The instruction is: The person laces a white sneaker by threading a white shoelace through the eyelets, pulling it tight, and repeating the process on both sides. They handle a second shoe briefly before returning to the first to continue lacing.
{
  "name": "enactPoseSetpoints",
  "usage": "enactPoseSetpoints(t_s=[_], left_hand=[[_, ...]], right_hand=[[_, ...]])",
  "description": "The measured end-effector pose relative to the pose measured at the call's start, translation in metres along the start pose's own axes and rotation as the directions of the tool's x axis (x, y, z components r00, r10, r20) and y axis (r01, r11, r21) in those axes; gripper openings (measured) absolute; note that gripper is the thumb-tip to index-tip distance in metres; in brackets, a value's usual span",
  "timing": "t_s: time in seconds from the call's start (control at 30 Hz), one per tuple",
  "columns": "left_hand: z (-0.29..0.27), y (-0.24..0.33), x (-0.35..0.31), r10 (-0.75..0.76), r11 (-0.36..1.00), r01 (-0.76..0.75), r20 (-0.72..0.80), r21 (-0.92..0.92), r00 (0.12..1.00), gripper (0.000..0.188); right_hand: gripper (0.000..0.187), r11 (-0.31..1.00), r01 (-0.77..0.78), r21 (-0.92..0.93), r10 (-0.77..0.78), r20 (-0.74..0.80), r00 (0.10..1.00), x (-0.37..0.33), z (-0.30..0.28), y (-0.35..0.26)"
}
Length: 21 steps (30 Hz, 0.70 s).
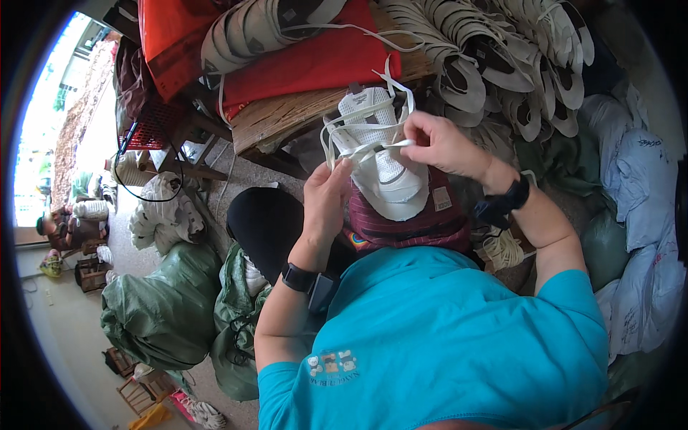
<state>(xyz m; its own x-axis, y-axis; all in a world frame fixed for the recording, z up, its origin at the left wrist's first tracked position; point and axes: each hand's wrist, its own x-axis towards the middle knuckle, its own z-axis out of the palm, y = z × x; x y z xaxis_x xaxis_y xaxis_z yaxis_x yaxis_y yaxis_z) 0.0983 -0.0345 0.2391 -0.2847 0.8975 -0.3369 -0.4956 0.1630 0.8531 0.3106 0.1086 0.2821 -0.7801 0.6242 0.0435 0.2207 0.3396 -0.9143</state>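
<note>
Around the wearer's lap, from left to right: one bulging dark-green plastic sack point(161, 308), on the floor. One rough-edged brown wooden tabletop point(269, 132), beyond the lap. Left hand point(325, 197): thumb and fingertips pinched together at the shoe's near-left edge, apparently on the lace. One white shoe of perforated upper and smooth toe point(383, 175), between the hands, above a maroon striped cloth bundle point(390, 228); sole not visible. Toe directed toward the wearer, tongue away; long axis running away from the body, leaning slightly left. Handling, as judged: light, soft and flexible at tongue and sides, firmer at toe; best steadied by the sides or toe. One flat white fabric lace point(398, 144), limp, looped over the tongue, best pinched near its ends. Right hand point(444, 147): thumb and forefinger closed on the lace. Several nested rows of off-white shoe uppers point(466, 75), beyond the right hand.
</note>
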Motion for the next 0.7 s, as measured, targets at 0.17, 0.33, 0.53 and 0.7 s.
enactPoseSetpoints(t_s=[0.17, 0.33, 0.53, 0.7], left_hand=[[-0.005, -0.010, 0.000, 0.016, 0.998, -0.013, -0.058, 0.056, 0.998, 0.015], [0.001, 0.001, -0.005, 0.044, 0.997, -0.039, -0.081, 0.064, 0.996, 0.015], [-0.004, 0.007, 0.003, -0.253, 0.726, 0.412, 0.344, -0.550, 0.904, 0.008], [0.006, 0.008, 0.003, -0.306, 0.605, 0.478, 0.369, -0.636, 0.878, 0.005]], right_hand=[[0.012, 0.986, 0.152, -0.065, -0.165, -0.340, 0.926, -0.001, 0.025, -0.001], [0.014, 0.859, -0.112, 0.499, 0.180, -0.091, 0.979, -0.003, 0.027, -0.004], [0.015, 0.801, -0.291, 0.523, 0.270, 0.118, 0.955, 0.000, 0.005, 0.000], [0.014, 0.759, -0.284, 0.586, 0.266, 0.119, 0.957, -0.001, -0.001, 0.007]])
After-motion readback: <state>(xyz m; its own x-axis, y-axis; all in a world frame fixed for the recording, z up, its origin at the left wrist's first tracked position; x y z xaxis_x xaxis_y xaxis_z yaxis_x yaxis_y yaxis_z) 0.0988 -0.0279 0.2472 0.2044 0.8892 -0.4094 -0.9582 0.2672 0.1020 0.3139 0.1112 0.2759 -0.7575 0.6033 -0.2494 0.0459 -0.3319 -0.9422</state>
